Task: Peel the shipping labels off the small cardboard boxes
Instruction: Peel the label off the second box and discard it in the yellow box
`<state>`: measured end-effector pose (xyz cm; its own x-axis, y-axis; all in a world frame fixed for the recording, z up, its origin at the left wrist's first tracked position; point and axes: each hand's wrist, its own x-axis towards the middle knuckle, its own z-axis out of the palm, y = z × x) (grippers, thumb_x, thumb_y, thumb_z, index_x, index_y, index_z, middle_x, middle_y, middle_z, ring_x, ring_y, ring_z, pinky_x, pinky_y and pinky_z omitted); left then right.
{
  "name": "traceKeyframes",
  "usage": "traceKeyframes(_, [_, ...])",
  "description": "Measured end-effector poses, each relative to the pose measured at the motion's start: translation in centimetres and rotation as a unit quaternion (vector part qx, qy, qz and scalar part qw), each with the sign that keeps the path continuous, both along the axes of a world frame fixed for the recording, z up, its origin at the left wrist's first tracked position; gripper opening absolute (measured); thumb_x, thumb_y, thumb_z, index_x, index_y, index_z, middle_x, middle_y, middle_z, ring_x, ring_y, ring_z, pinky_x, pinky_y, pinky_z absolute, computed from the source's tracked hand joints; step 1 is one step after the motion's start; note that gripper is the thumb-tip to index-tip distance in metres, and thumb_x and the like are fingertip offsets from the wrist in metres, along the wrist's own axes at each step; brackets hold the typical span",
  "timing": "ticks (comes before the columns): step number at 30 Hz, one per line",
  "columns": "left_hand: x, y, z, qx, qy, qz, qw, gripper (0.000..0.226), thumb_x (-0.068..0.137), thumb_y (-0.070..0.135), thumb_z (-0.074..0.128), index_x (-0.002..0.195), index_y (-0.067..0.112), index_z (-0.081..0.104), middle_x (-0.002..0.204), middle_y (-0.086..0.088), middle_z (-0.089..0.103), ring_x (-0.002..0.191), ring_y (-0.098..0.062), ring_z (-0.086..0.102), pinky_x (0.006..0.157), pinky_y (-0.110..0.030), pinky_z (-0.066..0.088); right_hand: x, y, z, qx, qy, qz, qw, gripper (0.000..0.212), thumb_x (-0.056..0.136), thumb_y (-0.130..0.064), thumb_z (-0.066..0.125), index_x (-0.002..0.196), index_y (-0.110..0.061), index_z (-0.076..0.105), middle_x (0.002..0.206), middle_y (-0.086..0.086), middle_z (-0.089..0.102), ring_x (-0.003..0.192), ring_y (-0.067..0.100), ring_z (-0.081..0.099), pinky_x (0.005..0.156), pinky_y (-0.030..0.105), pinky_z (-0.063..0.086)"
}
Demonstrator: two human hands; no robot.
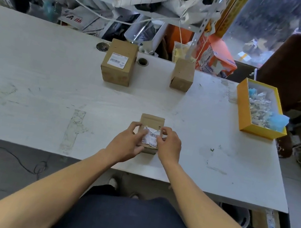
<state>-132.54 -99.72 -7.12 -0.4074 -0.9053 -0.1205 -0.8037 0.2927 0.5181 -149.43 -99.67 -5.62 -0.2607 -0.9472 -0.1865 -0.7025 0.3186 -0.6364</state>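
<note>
Both hands meet over a small box (151, 123) near the table's (32, 78) front edge, straight ahead of the person. Left hand (128, 143) grips the box from its left side: fingers curled over the top left corner, thumb tucked along the near lower edge. Right hand (168, 143) sits on the right side, fingers bent, fingertips pinching at the torn label (150, 136) on the box's upper face. Label is white, crumpled, ragged along its top edge, barcode print partly visible; it lies between the two hands, partly lifted from the cardboard. How much of it is stuck down, cannot tell. Far box (118, 62) stands well apart toward the back left of the table, with an intact white label (118, 60) on its top. Bare box (182, 74) stands to its right, also at the back, no label showing on the faces in view. Yellow tray (243, 109) sits at the table's right edge, holding a heap of crumpled white and blue scraps (263, 111). Cluttered shelving stands behind the table.
</note>
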Motion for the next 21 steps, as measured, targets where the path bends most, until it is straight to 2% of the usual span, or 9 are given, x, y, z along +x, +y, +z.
traceKeyframes(4, [0.2, -0.6, -0.9, -0.022, 0.004, -0.022, 1.000, 0.065, 0.085, 0.037, 0.064, 0.145, 0.018, 0.044, 0.147, -0.012, 0.030, 0.094, -0.025, 0.060, 0.079, -0.035, 0.055, -0.3, -0.2, -0.5, -0.011, 0.014, -0.004, 1.000, 0.022, 0.094, -0.019, 0.061, 0.114, -0.018, 0.070, 0.114, 0.001, 0.066, 0.095, 0.018, 0.065, 0.087, 0.031, 0.051])
traceKeyframes(8, [0.8, -1.4, -1.3, -0.020, 0.022, -0.039, 0.999, 0.066, 0.081, 0.041, 0.065, 0.141, 0.022, 0.047, 0.144, -0.008, 0.028, 0.088, -0.021, 0.057, 0.074, -0.037, 0.057, -0.1, -0.4, -0.8, -0.019, 0.004, -0.023, 1.000, 0.017, 0.092, -0.019, 0.064, 0.107, -0.019, 0.071, 0.109, -0.001, 0.066, 0.091, 0.016, 0.065, 0.084, 0.031, 0.053])
traceKeyframes(13, [0.9, -1.8, -2.3, -0.022, 0.079, -0.039, 0.996, 0.066, 0.070, 0.044, 0.062, 0.131, 0.022, 0.055, 0.154, -0.004, 0.025, 0.103, -0.023, 0.051, 0.078, -0.036, 0.055, -0.1, -1.6, -0.3, 0.034, -0.105, -0.105, 0.988, 0.010, 0.085, -0.013, 0.070, 0.088, -0.022, 0.069, 0.099, -0.003, 0.068, 0.091, 0.015, 0.065, 0.075, 0.026, 0.051])
traceKeyframes(16, [0.8, -2.1, -2.7, -0.024, 0.085, -0.045, 0.995, 0.070, 0.066, 0.051, 0.055, 0.129, 0.022, 0.056, 0.153, -0.002, 0.034, 0.103, -0.028, 0.051, 0.084, -0.042, 0.054, -0.4, -2.3, 0.1, 0.069, -0.163, -0.140, 0.974, 0.014, 0.081, -0.010, 0.073, 0.076, -0.021, 0.068, 0.087, -0.005, 0.070, 0.089, 0.018, 0.068, 0.075, 0.030, 0.055])
traceKeyframes(18, [0.8, -2.5, -2.6, -0.023, 0.078, -0.054, 0.995, 0.071, 0.066, 0.054, 0.054, 0.133, 0.032, 0.050, 0.152, -0.001, 0.031, 0.104, -0.027, 0.050, 0.084, -0.042, 0.054, -0.5, -2.7, 0.2, 0.074, -0.169, -0.143, 0.972, 0.013, 0.081, -0.011, 0.075, 0.074, -0.020, 0.068, 0.086, -0.002, 0.070, 0.087, 0.019, 0.069, 0.072, 0.029, 0.055])
traceKeyframes(21, [0.7, -2.5, -2.7, -0.021, 0.063, -0.064, 0.996, 0.071, 0.070, 0.053, 0.051, 0.140, 0.049, 0.039, 0.153, -0.001, 0.023, 0.109, -0.027, 0.046, 0.084, -0.039, 0.054, -0.4, -2.7, 0.0, 0.043, -0.114, -0.108, 0.987, 0.012, 0.082, -0.015, 0.075, 0.075, -0.021, 0.067, 0.094, 0.000, 0.067, 0.084, 0.014, 0.066, 0.064, 0.018, 0.047])
